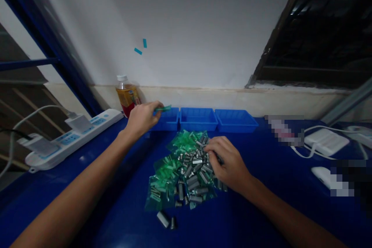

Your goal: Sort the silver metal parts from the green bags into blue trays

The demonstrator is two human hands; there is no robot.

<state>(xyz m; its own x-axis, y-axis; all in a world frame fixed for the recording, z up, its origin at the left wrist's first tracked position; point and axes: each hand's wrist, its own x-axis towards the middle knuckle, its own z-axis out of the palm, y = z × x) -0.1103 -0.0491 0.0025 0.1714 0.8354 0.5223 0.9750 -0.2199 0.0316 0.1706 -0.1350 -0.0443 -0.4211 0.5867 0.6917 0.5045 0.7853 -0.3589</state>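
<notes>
My left hand (pixel 145 115) is raised at the left blue bin, its fingers pinched on a small green plastic piece (pixel 164 108) that looks like a little bag. My right hand (pixel 228 161) rests at the right side of a pile of grey metal spacers (pixel 193 182), fingers curled. A dark grey bit shows between thumb and fingers, too hidden to name. Green plastic bags (pixel 167 170) with thin metal pieces inside lie along the pile's left side. In front of the pile are a loose metal spacer (pixel 163 219) and a small screw-like part (pixel 173 223).
Three blue bins stand along the wall: left (pixel 171 124), middle (pixel 199 126), right (pixel 236 126). Behind my left hand is a drink bottle (pixel 123 95). A power strip (pixel 75 137) lies left; a white charger-like box (pixel 327 142) with cables lies right.
</notes>
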